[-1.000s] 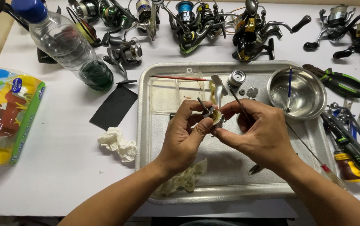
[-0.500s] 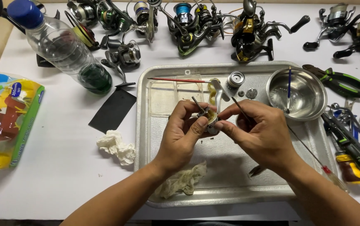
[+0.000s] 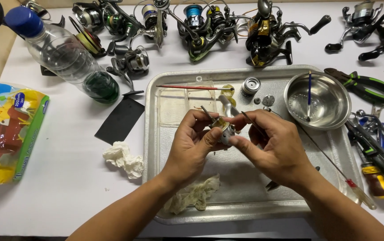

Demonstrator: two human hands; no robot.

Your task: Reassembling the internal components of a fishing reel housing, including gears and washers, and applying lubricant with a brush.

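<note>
- The white surface [image 3: 67,187] carries my work, with a row of spinning reels [image 3: 209,22] lined up along its far edge.
- A dented metal tray [image 3: 245,201] sits at the centre, and both my hands work above it.
- A clear plastic bottle [image 3: 62,56] with a blue cap lies tilted at the far left, near a colourful tissue pack [image 3: 4,134].
- A steel bowl [image 3: 319,100] rests in the tray's far right corner, a thin blue-handled tool leaning inside.
- My left hand [image 3: 192,147] has its grip pressed around a small silver reel part [image 3: 225,131], thumb and fingers pinching it over the tray's middle.
- My right hand [image 3: 272,147] meets it from the other side, fingertips pinching the same part.
- A crumpled white tissue [image 3: 122,158] lies just left of the tray.
- A red-handled brush [image 3: 192,87] lies across the tray's far edge.
</note>
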